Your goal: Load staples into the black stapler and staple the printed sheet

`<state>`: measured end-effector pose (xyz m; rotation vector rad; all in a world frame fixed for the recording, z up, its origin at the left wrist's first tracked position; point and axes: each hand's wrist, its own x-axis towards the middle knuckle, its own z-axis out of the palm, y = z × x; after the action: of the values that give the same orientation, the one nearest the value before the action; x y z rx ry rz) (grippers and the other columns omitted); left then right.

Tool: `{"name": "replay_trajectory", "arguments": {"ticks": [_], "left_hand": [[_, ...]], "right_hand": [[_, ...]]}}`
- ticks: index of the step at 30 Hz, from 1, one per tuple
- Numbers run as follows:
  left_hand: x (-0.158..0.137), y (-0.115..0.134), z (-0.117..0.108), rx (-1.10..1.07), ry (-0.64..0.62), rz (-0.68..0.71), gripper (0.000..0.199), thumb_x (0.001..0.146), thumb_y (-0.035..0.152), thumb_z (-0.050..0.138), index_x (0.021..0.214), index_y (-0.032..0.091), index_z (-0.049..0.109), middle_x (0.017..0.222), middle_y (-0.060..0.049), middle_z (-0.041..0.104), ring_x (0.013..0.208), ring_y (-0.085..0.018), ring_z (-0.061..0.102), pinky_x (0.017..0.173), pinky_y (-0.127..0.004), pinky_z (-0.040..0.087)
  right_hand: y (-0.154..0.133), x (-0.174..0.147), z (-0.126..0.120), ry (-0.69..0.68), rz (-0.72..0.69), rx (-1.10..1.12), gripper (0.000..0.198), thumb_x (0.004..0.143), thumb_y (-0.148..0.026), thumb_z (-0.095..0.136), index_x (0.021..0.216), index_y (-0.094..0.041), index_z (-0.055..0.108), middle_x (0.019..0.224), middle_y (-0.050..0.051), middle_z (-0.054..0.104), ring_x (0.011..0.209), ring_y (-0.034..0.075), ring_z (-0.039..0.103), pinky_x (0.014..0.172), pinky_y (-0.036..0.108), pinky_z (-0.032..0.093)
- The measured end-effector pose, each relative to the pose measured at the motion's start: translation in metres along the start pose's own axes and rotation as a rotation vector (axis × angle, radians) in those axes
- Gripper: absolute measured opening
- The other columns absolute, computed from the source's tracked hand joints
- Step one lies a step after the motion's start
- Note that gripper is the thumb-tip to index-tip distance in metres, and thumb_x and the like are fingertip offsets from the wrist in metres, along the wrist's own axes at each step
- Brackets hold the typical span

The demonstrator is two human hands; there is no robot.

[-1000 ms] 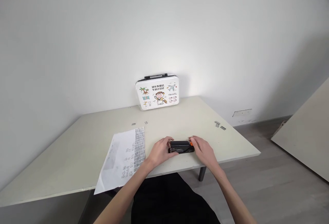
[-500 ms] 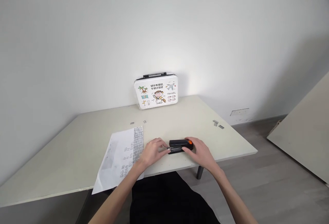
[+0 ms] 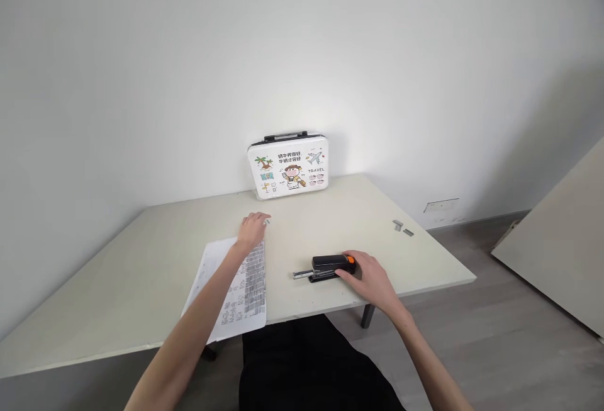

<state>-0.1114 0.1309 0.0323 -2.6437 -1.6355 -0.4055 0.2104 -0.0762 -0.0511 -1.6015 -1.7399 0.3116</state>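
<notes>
My right hand (image 3: 370, 277) grips the rear end of a black stapler (image 3: 325, 264) with an orange patch, which lies on the table. From the stapler's left end a silver metal staple tray (image 3: 302, 274) sticks out. My left hand (image 3: 251, 231) is reaching over the table beyond the far edge of the printed paper (image 3: 255, 291), fingers stretched out. Right by its fingertips lies a small grey strip of staples (image 3: 267, 222); whether they touch it I cannot tell. The forearm covers part of the paper.
A white case with cartoon prints (image 3: 289, 168) and a black handle stands against the wall at the back of the table (image 3: 340, 209). Several small grey staple strips (image 3: 398, 225) lie near the table's right edge. The paper overhangs the front edge.
My left hand has left the stapler's front and moved up and left to the staple strips. The metal tray now sticks out of the stapler. The paper's near end has shifted.
</notes>
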Motion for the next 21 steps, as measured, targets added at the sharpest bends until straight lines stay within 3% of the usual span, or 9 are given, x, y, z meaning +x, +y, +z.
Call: {"name": "replay_trajectory", "arguments": {"ticks": [4, 10, 15, 18, 21], "left_hand": [[0.029, -0.018, 0.008, 0.034, -0.051, -0.061, 0.034, 0.100, 0.035, 0.063, 0.130, 0.019, 0.062, 0.132, -0.012, 0.063, 0.111, -0.025, 0.065, 0.093, -0.046, 0.057], [0.029, -0.022, 0.012, -0.021, -0.081, -0.098, 0.034, 0.101, 0.036, 0.063, 0.130, 0.019, 0.062, 0.133, -0.011, 0.062, 0.110, -0.024, 0.066, 0.093, -0.045, 0.057], [0.021, -0.011, 0.009, -0.186, -0.034, -0.119, 0.034, 0.100, 0.036, 0.063, 0.129, 0.018, 0.062, 0.130, -0.011, 0.063, 0.109, -0.024, 0.066, 0.092, -0.045, 0.057], [0.013, 0.002, 0.002, -0.333, 0.001, -0.110, 0.030, 0.105, 0.039, 0.052, 0.119, 0.016, 0.065, 0.112, -0.010, 0.072, 0.100, -0.023, 0.069, 0.090, -0.039, 0.056], [-0.006, 0.023, -0.005, -0.480, 0.007, -0.081, 0.039, 0.106, 0.047, 0.041, 0.117, 0.017, 0.063, 0.101, -0.009, 0.075, 0.090, -0.020, 0.071, 0.086, -0.033, 0.055]], "right_hand": [[-0.003, 0.001, -0.002, -0.019, 0.002, 0.017, 0.045, 0.097, -0.063, 0.054, 0.127, -0.030, 0.061, 0.130, 0.007, 0.068, 0.119, 0.030, 0.062, 0.100, 0.044, 0.051], [-0.003, 0.001, -0.002, -0.037, 0.002, 0.032, 0.044, 0.097, -0.061, 0.055, 0.127, -0.029, 0.060, 0.131, 0.008, 0.067, 0.120, 0.030, 0.062, 0.101, 0.045, 0.049], [-0.004, 0.001, -0.003, -0.036, 0.005, 0.030, 0.042, 0.097, -0.061, 0.055, 0.125, -0.030, 0.060, 0.130, 0.007, 0.067, 0.119, 0.030, 0.062, 0.099, 0.044, 0.050], [-0.005, 0.001, -0.003, -0.039, 0.015, 0.032, 0.044, 0.097, -0.062, 0.055, 0.126, -0.029, 0.060, 0.130, 0.007, 0.068, 0.119, 0.030, 0.062, 0.099, 0.043, 0.050], [-0.005, 0.002, -0.004, -0.032, 0.007, 0.034, 0.044, 0.097, -0.062, 0.055, 0.125, -0.029, 0.061, 0.129, 0.007, 0.068, 0.119, 0.029, 0.062, 0.100, 0.044, 0.050]]}}
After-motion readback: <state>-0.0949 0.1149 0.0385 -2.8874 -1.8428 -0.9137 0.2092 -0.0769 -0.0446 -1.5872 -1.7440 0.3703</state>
